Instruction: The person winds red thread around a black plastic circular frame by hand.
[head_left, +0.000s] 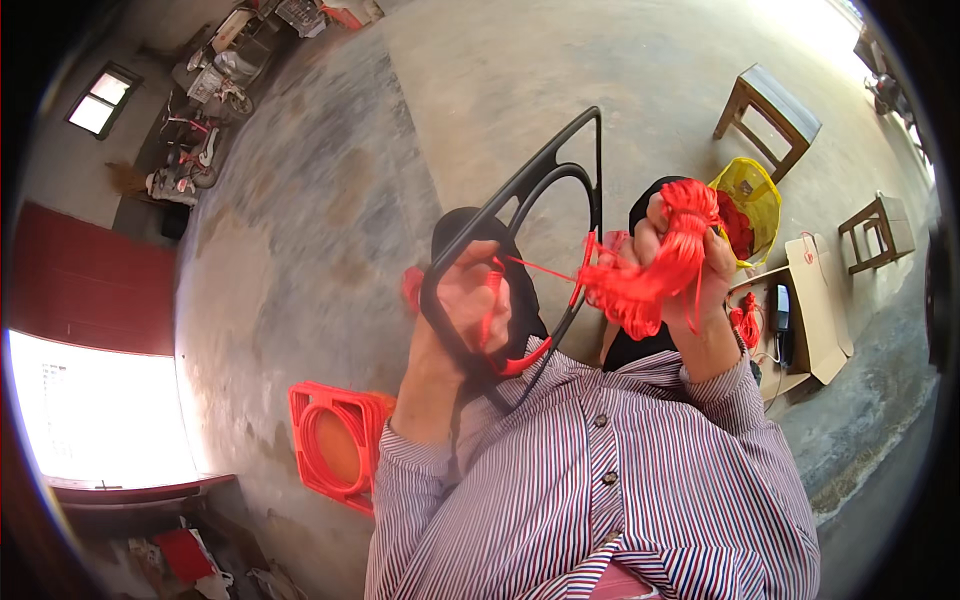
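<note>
My left hand (pixel 472 305) is closed round the side of a black, roughly triangular frame (pixel 520 187) with a curved inner ring. Red cord lies along part of the frame and passes by my left fingers. In my right hand (pixel 712 275) is a thick bundle of shiny red cord (pixel 660 275), tied near its upper end, with its strands spreading downward. A thin red strand runs taut between the bundle and my left hand, across the frame's opening. The frame is tilted above my lap, and my palm hides part of the bundle's back.
On the floor at left are red frames wound with cord (pixel 345 390). To the right stand a yellow bag (pixel 770 200) with red contents, an open cardboard box (pixel 815 320) and two stools (pixel 785 105). Small bikes (pixel 205 165) line the far left wall.
</note>
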